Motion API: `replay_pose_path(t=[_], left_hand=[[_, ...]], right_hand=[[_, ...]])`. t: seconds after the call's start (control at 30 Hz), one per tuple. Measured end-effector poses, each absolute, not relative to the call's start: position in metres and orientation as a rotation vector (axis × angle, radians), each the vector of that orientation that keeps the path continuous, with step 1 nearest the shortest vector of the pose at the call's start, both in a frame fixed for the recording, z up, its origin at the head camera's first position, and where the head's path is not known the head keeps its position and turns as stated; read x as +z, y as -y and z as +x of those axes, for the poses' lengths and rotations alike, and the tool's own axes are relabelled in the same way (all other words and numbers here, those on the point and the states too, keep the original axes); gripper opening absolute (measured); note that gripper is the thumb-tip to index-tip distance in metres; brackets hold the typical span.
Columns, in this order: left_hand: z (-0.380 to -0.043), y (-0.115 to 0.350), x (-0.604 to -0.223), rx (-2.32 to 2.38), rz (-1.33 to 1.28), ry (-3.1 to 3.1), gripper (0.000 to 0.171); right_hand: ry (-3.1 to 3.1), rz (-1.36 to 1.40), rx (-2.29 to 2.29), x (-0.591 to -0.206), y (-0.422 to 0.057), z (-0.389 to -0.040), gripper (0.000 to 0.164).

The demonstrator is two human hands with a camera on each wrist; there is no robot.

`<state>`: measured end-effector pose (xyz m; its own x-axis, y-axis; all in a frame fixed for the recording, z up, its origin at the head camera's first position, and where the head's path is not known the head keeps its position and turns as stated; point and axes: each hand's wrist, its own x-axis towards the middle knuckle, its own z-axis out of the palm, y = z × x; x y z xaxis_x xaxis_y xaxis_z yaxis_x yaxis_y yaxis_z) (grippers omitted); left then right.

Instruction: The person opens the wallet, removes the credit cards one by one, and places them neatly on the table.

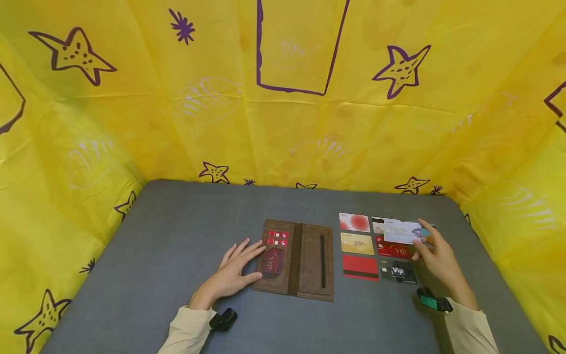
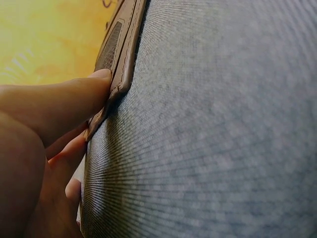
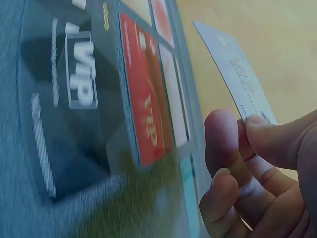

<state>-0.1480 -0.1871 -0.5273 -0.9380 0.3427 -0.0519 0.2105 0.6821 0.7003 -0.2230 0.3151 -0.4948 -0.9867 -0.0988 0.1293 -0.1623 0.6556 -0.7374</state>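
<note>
An open brown wallet (image 1: pixel 279 280) lies on the table, with red cards (image 1: pixel 277 238) in its upper left slots and a dark red VIP card (image 1: pixel 272 261) in the pocket below. My left hand (image 1: pixel 230 275) rests at the wallet's left edge, fingers extended. Its thumb (image 2: pixel 74 99) touches the wallet near a corner in the left wrist view. My right hand (image 1: pixel 439 260) pinches a silvery white VIP card (image 3: pixel 237 69) between thumb and fingers. That card is above the table and partly covers a red VIP card (image 1: pixel 393 249) and a card with a black stripe (image 1: pixel 378 225).
Right of the wallet lie a white card with red circles (image 1: pixel 354 222), a gold card (image 1: pixel 357 244), a red card with a dark stripe (image 1: pixel 360 265) and a black Vip card (image 1: pixel 399 272). Part of a teal card (image 3: pixel 188 193) shows near the right fingers. Yellow cloth (image 1: pixel 283 123) surrounds the grey table (image 1: pixel 177 221).
</note>
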Motion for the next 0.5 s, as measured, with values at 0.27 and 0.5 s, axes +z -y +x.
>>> replay_pose_path(t=[0.27, 0.5], left_hand=[[-0.148, 0.188, -0.528, 1.099, 0.449, -2.71, 0.067], [-0.148, 0.187, -0.528, 1.111, 0.461, -2.714, 0.067]], right_hand=[[2.806, 0.147, 1.2, -0.499, -0.337, -0.212, 0.057], [2.802, 0.079, 1.159, -0.506, -0.358, -0.204, 0.058]])
